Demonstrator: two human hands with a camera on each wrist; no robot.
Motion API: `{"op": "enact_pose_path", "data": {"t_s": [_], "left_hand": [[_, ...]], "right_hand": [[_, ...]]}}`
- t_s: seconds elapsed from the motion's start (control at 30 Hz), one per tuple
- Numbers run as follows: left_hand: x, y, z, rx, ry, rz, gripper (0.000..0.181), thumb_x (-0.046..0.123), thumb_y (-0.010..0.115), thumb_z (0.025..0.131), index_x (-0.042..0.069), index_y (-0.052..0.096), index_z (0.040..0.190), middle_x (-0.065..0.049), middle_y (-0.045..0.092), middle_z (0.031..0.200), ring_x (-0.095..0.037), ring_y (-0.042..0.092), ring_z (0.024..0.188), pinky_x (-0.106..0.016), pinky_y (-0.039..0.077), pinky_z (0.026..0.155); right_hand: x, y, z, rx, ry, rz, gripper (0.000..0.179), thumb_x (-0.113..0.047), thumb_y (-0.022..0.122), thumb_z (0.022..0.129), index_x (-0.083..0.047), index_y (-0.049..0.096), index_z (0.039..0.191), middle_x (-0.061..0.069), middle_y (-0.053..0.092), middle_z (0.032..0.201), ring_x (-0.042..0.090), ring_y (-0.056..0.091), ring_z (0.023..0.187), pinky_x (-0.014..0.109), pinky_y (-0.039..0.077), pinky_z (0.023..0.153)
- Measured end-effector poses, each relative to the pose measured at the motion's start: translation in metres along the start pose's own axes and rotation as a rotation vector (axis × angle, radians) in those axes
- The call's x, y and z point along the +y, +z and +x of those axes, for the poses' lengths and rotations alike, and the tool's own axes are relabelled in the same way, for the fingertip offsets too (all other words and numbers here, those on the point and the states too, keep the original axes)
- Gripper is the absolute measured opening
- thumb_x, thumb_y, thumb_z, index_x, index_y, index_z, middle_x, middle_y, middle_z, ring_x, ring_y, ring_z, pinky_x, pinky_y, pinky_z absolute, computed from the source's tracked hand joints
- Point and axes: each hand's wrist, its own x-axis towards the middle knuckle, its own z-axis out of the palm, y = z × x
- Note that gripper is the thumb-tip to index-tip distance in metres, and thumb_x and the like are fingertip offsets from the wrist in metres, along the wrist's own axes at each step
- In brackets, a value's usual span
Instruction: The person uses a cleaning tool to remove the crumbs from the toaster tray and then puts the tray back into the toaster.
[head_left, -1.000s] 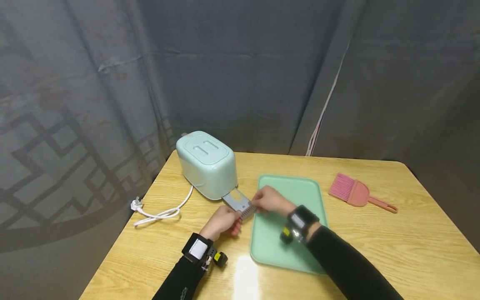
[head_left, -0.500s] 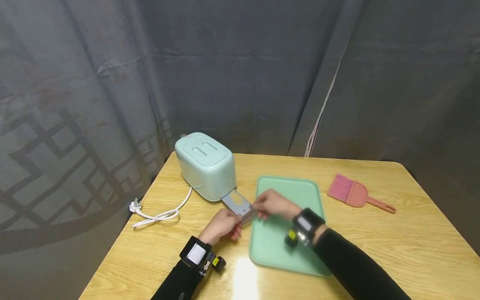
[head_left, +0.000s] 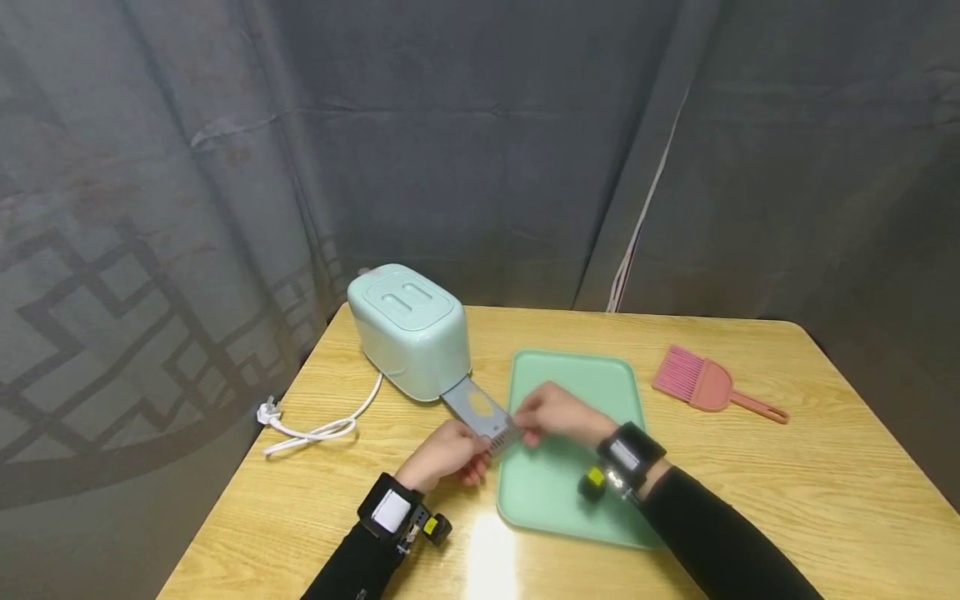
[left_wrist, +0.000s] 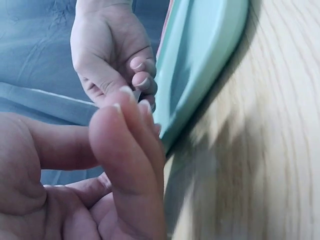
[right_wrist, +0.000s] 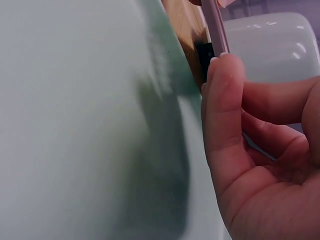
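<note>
A pale grey crumb tray (head_left: 460, 400) slants out from the bottom of a mint-green toaster (head_left: 431, 362), its inner end out of sight beneath the body. It bears a pale yellow patch and, by its slotted outer end, small marks too tiny to read. The left hand (head_left: 447, 454) pinches one outer corner between thumb and fingers; the right hand (head_left: 557, 414) pinches the other, and the right wrist view shows the tray's thin edge at those fingertips.

Each wrist wears a black strap: the left strap (head_left: 388, 507) carries a white rectangular label and the right strap (head_left: 632, 454) a paler patch; I cannot make out lettering on either. Yellow stickers mark both wrist cameras (head_left: 437, 527). A faint pale print on the left sleeve (head_left: 347, 560) is too small to read.

A green serving tray (head_left: 536, 504) lies on the wooden table (head_left: 757, 492), partly under the right arm. Beyond it rests a pink hand brush (head_left: 693, 382). A white cord (head_left: 318, 433) and plug (head_left: 268, 411) lie left of the toaster, before a grey curtain (head_left: 480, 175) with a lattice pattern.
</note>
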Motion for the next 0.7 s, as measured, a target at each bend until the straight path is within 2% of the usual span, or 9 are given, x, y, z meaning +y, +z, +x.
{"op": "enact_pose_path", "data": {"t_s": [0.13, 0.23, 0.53, 0.7], "left_hand": [[0.006, 0.005, -0.001, -0.039, 0.008, 0.002, 0.016, 0.004, 0.058, 0.098, -0.010, 0.065, 0.099, -0.011, 0.063, 0.072, -0.013, 0.057, 0.052, -0.022, 0.049, 0.047], [0.010, 0.009, 0.000, -0.058, -0.004, 0.002, 0.018, 0.005, 0.058, 0.099, -0.012, 0.065, 0.095, -0.008, 0.061, 0.068, -0.012, 0.056, 0.051, -0.022, 0.048, 0.048], [0.017, 0.020, 0.010, -0.067, -0.022, 0.066, 0.025, 0.008, 0.060, 0.099, -0.012, 0.066, 0.085, -0.006, 0.060, 0.063, -0.012, 0.056, 0.051, -0.021, 0.050, 0.049], [0.018, 0.024, 0.015, -0.070, -0.026, 0.055, 0.024, 0.009, 0.059, 0.100, -0.010, 0.065, 0.087, -0.007, 0.061, 0.066, -0.013, 0.056, 0.053, -0.024, 0.051, 0.052]], "right_hand": [[0.002, -0.005, -0.008, -0.016, -0.004, -0.010, 0.012, -0.019, 0.070, 0.095, -0.008, 0.076, 0.092, 0.009, 0.072, 0.073, 0.025, 0.069, 0.066, 0.039, 0.055, 0.076], [0.004, -0.009, -0.013, -0.024, 0.000, -0.006, 0.013, -0.019, 0.071, 0.094, -0.008, 0.076, 0.094, 0.009, 0.072, 0.074, 0.024, 0.069, 0.067, 0.039, 0.055, 0.076], [0.006, -0.022, -0.032, 0.004, 0.050, 0.055, 0.014, -0.015, 0.072, 0.093, -0.002, 0.075, 0.096, 0.011, 0.073, 0.080, 0.024, 0.070, 0.068, 0.039, 0.058, 0.074], [0.007, -0.025, -0.040, 0.037, 0.086, 0.112, 0.017, -0.013, 0.071, 0.093, 0.001, 0.073, 0.101, 0.013, 0.074, 0.085, 0.024, 0.071, 0.072, 0.040, 0.059, 0.076]]}}
